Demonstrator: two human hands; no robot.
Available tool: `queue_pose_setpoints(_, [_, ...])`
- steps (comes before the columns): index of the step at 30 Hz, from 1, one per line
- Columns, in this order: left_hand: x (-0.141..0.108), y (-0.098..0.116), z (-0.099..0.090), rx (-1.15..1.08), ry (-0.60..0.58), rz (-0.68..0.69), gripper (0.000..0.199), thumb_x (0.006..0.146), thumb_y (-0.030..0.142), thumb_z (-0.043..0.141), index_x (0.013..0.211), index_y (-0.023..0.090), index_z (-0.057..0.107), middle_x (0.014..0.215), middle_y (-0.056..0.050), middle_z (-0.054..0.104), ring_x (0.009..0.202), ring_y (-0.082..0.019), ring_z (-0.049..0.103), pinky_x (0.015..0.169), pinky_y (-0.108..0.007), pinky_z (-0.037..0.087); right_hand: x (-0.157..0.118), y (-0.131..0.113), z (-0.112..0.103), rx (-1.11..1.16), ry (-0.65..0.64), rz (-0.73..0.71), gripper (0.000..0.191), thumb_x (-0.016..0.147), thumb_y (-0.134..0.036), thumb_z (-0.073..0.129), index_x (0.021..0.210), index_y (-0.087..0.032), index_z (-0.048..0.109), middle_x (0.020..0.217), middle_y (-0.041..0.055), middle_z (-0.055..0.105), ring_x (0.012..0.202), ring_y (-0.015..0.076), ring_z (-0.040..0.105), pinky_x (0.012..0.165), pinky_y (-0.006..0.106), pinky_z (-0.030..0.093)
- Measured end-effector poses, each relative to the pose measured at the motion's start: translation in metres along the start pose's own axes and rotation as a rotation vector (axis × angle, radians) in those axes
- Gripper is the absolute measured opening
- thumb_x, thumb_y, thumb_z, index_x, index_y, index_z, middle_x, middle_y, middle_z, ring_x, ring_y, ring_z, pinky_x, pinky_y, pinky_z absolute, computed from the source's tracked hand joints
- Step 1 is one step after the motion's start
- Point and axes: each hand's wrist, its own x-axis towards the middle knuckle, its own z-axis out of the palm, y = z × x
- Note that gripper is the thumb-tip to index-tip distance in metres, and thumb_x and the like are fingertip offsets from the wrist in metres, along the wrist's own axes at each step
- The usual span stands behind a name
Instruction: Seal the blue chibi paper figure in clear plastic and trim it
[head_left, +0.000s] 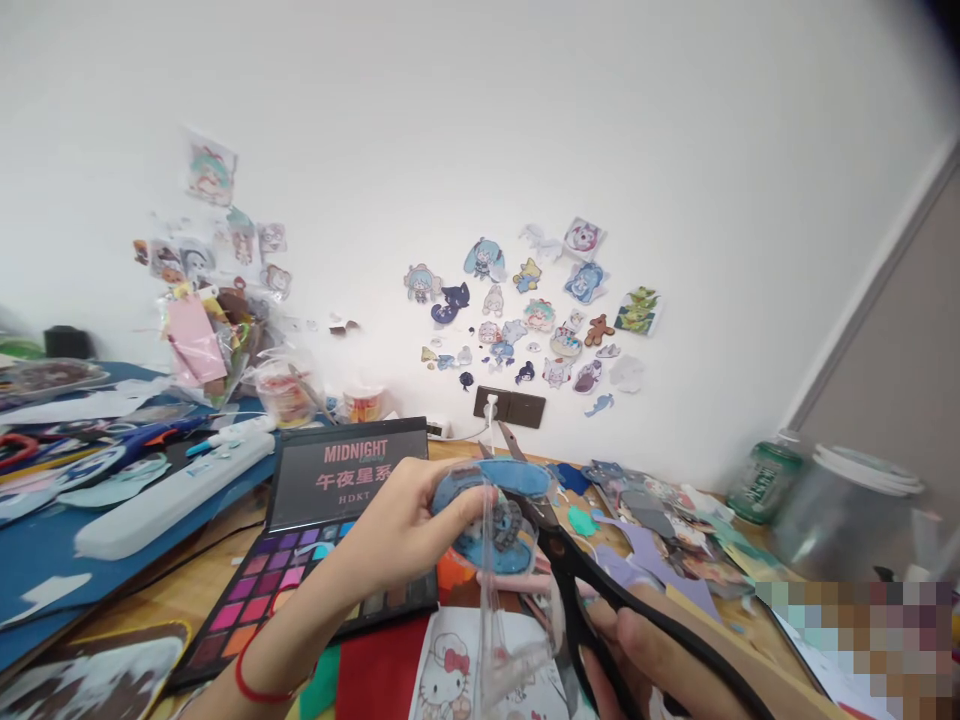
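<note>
My left hand (420,520), with a red string at the wrist, pinches a blue cartoon cutout (469,545) covered in clear film. A narrow strip of clear film (489,620) hangs down from it. My right hand (637,655) grips black-handled scissors (559,550) at the lower right. The scissor blades point up and left and meet the cutout's right edge; the cutout partly hides them. Below the hands lies a white sheet with a printed cat character (442,670).
An open eyeshadow palette (356,480) stands behind my left arm. A white power strip (176,490) lies on the blue mat at left. Paper scraps (660,540), a green can (765,480) and a clear tub (844,510) sit at right. Stickers (484,260) cover part of the wall.
</note>
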Motion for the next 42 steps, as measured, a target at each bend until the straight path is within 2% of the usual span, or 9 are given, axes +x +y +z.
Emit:
queue_pose_setpoints(6, [0.002,-0.005,0.0,0.133,-0.013,0.012,0.034,0.088,0.037,0.044,0.07,0.013,0.061,0.057,0.002,0.047,0.053,-0.01,0.037,0.048,-0.02,0.032,0.013,-0.01,0.001,-0.22,-0.113,-0.028,0.055,0.083,-0.062,0.046,0.085,-0.013,0.071,0.057,0.0039,0.06,0.051,0.0115,0.059,0.046,0.018,0.048])
queue_pose_setpoints(12, [0.003,-0.011,0.003,0.156,0.05,0.057,0.034,0.09,0.036,0.043,0.069,0.014,0.058,0.057,0.003,0.045,0.053,-0.009,0.037,0.049,-0.019,0.032,0.018,-0.01,0.009,-0.329,-0.047,0.053,0.063,0.083,-0.069,0.034,0.06,-0.014,0.054,0.047,0.0015,0.053,0.038,0.0061,0.047,0.035,0.015,0.036])
queue_pose_setpoints(16, [0.001,-0.014,0.01,0.24,0.145,0.123,0.03,0.09,0.033,0.044,0.07,0.014,0.057,0.056,0.004,0.043,0.051,-0.009,0.036,0.049,-0.02,0.031,0.023,-0.004,0.008,-0.383,0.032,0.072,0.062,0.084,-0.069,0.031,0.057,-0.016,0.048,0.046,0.0014,0.052,0.036,0.0049,0.044,0.035,0.015,0.032])
queue_pose_setpoints(19, [-0.001,-0.016,0.01,0.287,0.197,0.214,0.032,0.088,0.028,0.046,0.059,0.016,0.047,0.052,0.006,0.036,0.048,-0.007,0.032,0.046,-0.02,0.027,0.025,0.001,0.001,-0.396,-0.016,0.014,0.061,0.083,-0.07,0.033,0.061,-0.016,0.049,0.046,0.0001,0.05,0.037,0.0058,0.044,0.037,0.016,0.033])
queue_pose_setpoints(24, [-0.001,-0.013,0.001,0.032,-0.066,0.161,0.027,0.088,0.029,0.046,0.067,0.015,0.055,0.054,0.005,0.043,0.047,-0.007,0.035,0.044,-0.018,0.029,0.022,0.005,-0.011,-0.273,-0.362,-0.174,0.076,0.072,-0.083,0.028,0.087,-0.015,0.06,0.07,0.0048,0.056,0.055,0.0117,0.052,0.053,0.024,0.045])
queue_pose_setpoints(28, [0.001,-0.012,-0.006,-0.043,-0.238,0.064,0.026,0.087,0.032,0.049,0.073,0.014,0.061,0.059,0.003,0.048,0.049,-0.008,0.037,0.043,-0.017,0.03,0.023,0.002,-0.009,-0.244,-0.503,-0.195,0.094,0.067,-0.087,0.017,0.101,-0.011,0.061,0.084,0.0114,0.06,0.07,0.019,0.058,0.072,0.034,0.048])
queue_pose_setpoints(31, [0.0,-0.013,-0.011,-0.067,-0.317,-0.017,0.028,0.086,0.035,0.05,0.073,0.013,0.061,0.054,0.005,0.042,0.044,-0.006,0.033,0.039,-0.016,0.026,0.026,0.001,-0.005,-0.237,-0.548,-0.132,0.092,0.067,-0.086,0.019,0.097,-0.01,0.062,0.081,0.0109,0.059,0.067,0.0177,0.057,0.069,0.034,0.049])
queue_pose_setpoints(37, [0.004,-0.015,-0.015,-0.013,-0.146,-0.063,0.026,0.085,0.036,0.052,0.073,0.014,0.06,0.051,0.007,0.039,0.041,-0.005,0.03,0.036,-0.015,0.024,0.029,-0.001,0.013,-0.144,-0.261,-0.035,0.066,0.078,-0.075,0.033,0.068,-0.015,0.06,0.059,0.0015,0.053,0.046,0.0082,0.049,0.047,0.022,0.045])
queue_pose_setpoints(42, [0.007,-0.014,-0.014,0.121,-0.057,-0.02,0.027,0.086,0.035,0.05,0.077,0.013,0.062,0.051,0.006,0.044,0.043,-0.006,0.035,0.041,-0.016,0.03,0.039,0.008,0.023,-0.167,-0.064,0.01,0.066,0.073,-0.078,0.038,0.051,-0.016,0.047,0.042,-0.0028,0.047,0.03,0.0035,0.04,0.032,0.015,0.034])
